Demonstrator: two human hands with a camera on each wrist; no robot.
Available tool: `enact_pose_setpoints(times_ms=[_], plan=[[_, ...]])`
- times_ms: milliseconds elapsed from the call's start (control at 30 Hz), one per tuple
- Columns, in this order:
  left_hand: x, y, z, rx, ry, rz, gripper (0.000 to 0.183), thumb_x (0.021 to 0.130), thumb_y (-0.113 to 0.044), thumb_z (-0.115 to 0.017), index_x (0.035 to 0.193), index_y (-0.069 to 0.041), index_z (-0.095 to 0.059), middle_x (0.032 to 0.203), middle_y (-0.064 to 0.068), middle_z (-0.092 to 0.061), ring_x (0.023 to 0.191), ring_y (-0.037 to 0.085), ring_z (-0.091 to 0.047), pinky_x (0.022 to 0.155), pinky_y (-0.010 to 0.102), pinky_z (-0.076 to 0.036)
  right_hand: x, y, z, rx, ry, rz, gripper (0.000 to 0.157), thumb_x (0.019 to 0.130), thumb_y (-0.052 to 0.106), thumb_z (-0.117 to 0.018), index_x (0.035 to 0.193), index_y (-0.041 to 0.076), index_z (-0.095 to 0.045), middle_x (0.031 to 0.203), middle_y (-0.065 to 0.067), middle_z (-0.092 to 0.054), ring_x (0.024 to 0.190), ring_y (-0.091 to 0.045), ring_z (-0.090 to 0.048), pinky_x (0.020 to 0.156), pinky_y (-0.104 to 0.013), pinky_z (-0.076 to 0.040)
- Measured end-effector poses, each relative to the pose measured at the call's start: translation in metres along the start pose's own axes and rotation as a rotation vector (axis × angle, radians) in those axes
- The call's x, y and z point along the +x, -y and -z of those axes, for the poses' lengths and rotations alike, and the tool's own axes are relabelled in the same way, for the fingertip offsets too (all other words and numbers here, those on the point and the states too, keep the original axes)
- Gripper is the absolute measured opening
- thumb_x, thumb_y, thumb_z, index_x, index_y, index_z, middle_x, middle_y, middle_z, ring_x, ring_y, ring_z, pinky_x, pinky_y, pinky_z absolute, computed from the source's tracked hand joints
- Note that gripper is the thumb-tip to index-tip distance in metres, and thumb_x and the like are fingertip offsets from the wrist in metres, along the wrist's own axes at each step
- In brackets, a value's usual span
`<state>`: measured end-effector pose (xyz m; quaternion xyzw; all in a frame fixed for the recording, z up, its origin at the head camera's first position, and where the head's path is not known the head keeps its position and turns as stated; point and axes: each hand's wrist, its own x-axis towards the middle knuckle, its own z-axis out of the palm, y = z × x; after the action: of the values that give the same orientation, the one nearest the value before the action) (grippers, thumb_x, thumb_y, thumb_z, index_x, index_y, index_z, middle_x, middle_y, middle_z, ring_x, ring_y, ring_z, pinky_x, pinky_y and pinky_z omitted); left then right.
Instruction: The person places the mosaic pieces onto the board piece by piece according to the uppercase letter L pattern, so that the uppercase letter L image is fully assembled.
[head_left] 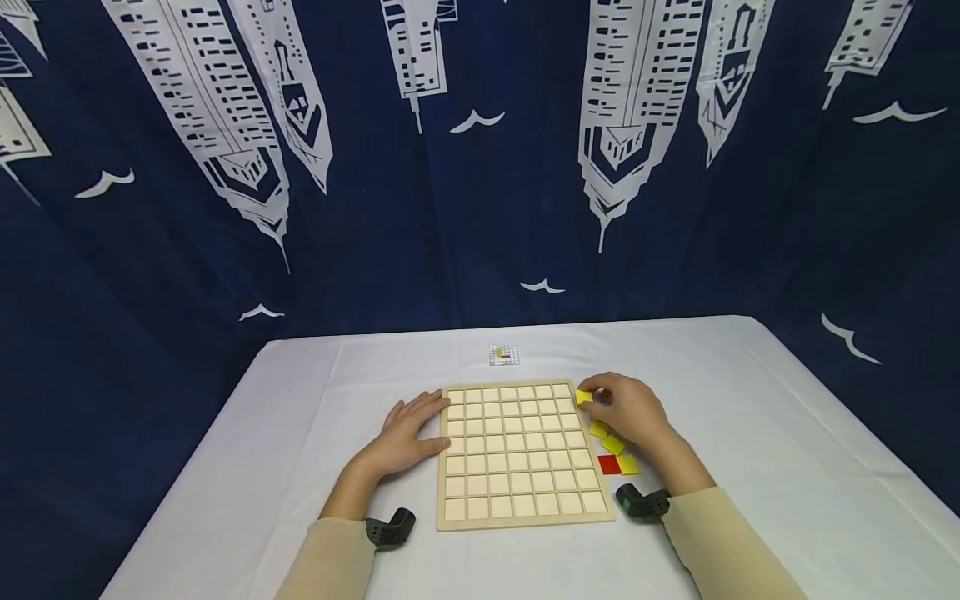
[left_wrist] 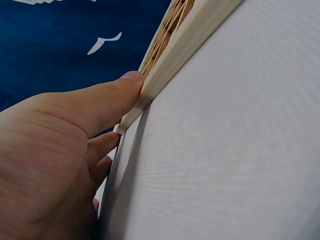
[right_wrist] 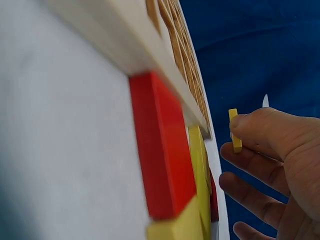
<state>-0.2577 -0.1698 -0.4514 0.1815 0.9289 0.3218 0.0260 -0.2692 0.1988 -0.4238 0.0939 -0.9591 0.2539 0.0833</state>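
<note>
A pale wooden board (head_left: 525,524) with a grid of square recesses lies flat on the table. My left hand (head_left: 405,437) rests at its left edge, fingers spread along the rim and thumb lower down; in the left wrist view the thumb (left_wrist: 112,97) touches the frame. Beyond the board's upper right corner, my right hand (head_left: 633,410) pinches a small yellow square tile (right_wrist: 235,142) between thumb and index finger, the other fingers held apart. Below that hand, along the board's right side, lie a red tile (head_left: 609,464) and several yellow tiles (head_left: 613,445).
A small printed card (head_left: 503,355) with a coloured grid lies behind the board. White cloth covers the table (head_left: 360,375), and a dark blue curtain (head_left: 450,208) with white city prints hangs behind it. Each wrist wears a black camera band (head_left: 642,503).
</note>
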Motion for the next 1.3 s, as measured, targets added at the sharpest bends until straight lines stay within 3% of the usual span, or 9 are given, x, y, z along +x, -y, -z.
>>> enact_pose_setpoints(times_ms=[333, 733, 1300], plan=[[0.0, -0.001, -0.001, 0.043, 0.017, -0.028, 0.065, 0.088, -0.037, -0.075, 0.145, -0.019, -0.051, 0.163, 0.008, -0.033, 0.155, 0.032, -0.021, 0.126, 0.059, -0.001, 0.0, 0.016, 0.001, 0.059, 0.048, 0.003, 0.027, 0.087, 0.023, -0.076, 0.112, 0.014, -0.073, 0.099, -0.003, -0.07, 0.084, -0.016, -0.059, 0.069, -0.029, -0.046], [-0.001, -0.005, -0.004, 0.026, -0.019, 0.003, 0.034, 0.085, -0.035, -0.077, 0.113, -0.026, -0.059, 0.161, 0.008, -0.037, 0.154, 0.034, -0.024, 0.126, 0.06, -0.002, 0.007, 0.035, -0.004, 0.061, 0.101, 0.075, 0.023, 0.088, 0.022, -0.076, 0.109, 0.014, -0.074, 0.105, -0.003, -0.072, 0.083, -0.013, -0.059, 0.069, -0.029, -0.049], [0.003, -0.014, -0.016, 0.028, -0.178, 0.058, 0.024, 0.083, -0.031, -0.078, 0.097, -0.022, -0.061, 0.153, 0.011, -0.048, 0.148, 0.032, -0.037, 0.124, 0.062, -0.011, 0.018, 0.066, -0.021, 0.113, 0.139, 0.138, 0.024, 0.083, 0.023, -0.08, 0.105, 0.017, -0.075, 0.096, 0.002, -0.066, 0.08, -0.01, -0.058, 0.07, -0.028, -0.049]])
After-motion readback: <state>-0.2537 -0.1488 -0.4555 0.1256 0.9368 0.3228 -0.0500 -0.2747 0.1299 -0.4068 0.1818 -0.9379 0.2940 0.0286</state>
